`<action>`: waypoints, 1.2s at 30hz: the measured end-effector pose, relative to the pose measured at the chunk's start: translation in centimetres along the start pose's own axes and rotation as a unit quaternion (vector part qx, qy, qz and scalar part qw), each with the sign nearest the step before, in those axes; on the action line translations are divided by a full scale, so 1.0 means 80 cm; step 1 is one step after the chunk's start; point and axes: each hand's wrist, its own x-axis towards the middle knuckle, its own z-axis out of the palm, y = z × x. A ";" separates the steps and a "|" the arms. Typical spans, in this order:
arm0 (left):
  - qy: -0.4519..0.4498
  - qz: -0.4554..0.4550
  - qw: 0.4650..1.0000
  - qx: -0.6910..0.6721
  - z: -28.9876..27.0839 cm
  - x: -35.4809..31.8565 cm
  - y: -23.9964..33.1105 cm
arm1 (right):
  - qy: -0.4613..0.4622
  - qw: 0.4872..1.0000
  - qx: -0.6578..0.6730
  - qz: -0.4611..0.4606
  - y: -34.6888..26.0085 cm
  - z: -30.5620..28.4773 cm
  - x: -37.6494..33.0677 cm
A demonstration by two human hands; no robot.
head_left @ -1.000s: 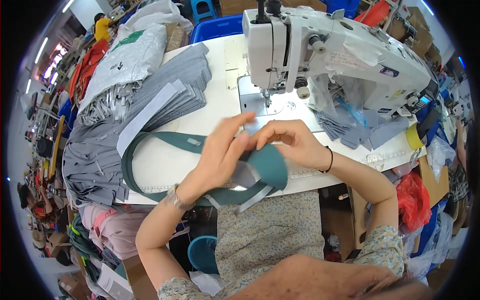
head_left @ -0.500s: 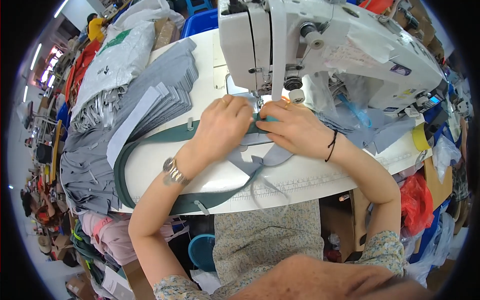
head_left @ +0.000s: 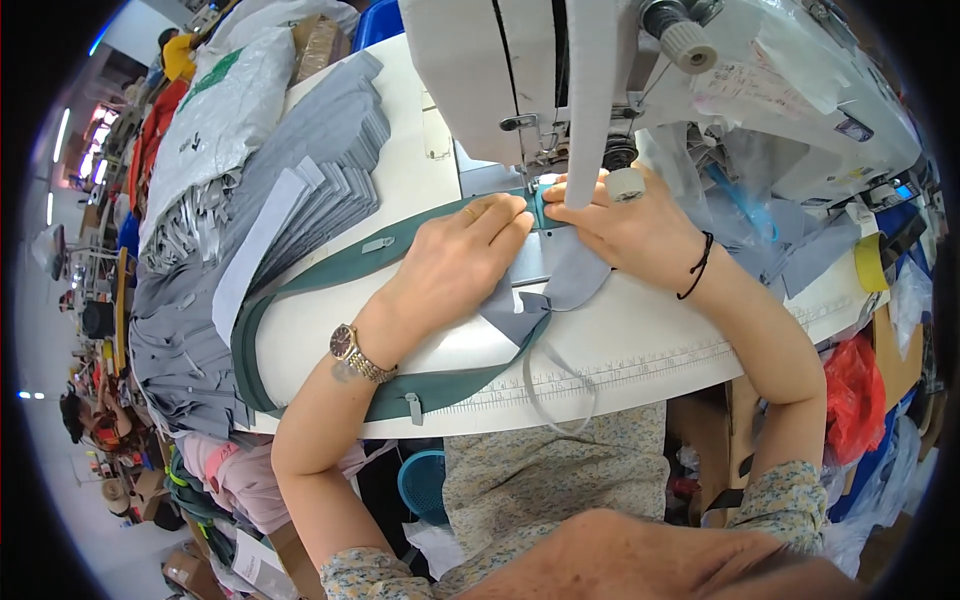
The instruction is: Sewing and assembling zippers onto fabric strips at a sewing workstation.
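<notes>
- A tall pile of grey cloth pieces [head_left: 250, 230] lay on the left side of the desk [head_left: 640, 340].
- A long green strap [head_left: 330, 275] looped across the desk. It looked soft, light and floppy.
- The left hand [head_left: 460, 265] lay flat on the strap, fingers together, pressing it down.
- The right hand [head_left: 630, 225] pinched the strap end beside the needle of the white sewing machine [head_left: 600, 70].
- It seemed best held flat, close to the needle.
</notes>
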 end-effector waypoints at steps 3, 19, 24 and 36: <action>0.011 -0.004 1.000 0.006 0.000 -0.001 0.000 | -0.022 1.000 0.006 0.017 0.000 0.001 0.002; 0.052 -0.047 0.996 -0.048 0.012 0.006 -0.017 | 0.079 0.996 -0.026 0.031 -0.003 0.016 0.011; 0.051 -0.085 0.994 -0.049 0.019 0.009 -0.025 | 0.087 0.985 -0.137 0.063 -0.006 0.016 0.015; 0.075 -0.210 0.940 -0.260 -0.011 -0.006 -0.015 | 0.066 0.939 0.331 -0.065 -0.049 -0.005 0.009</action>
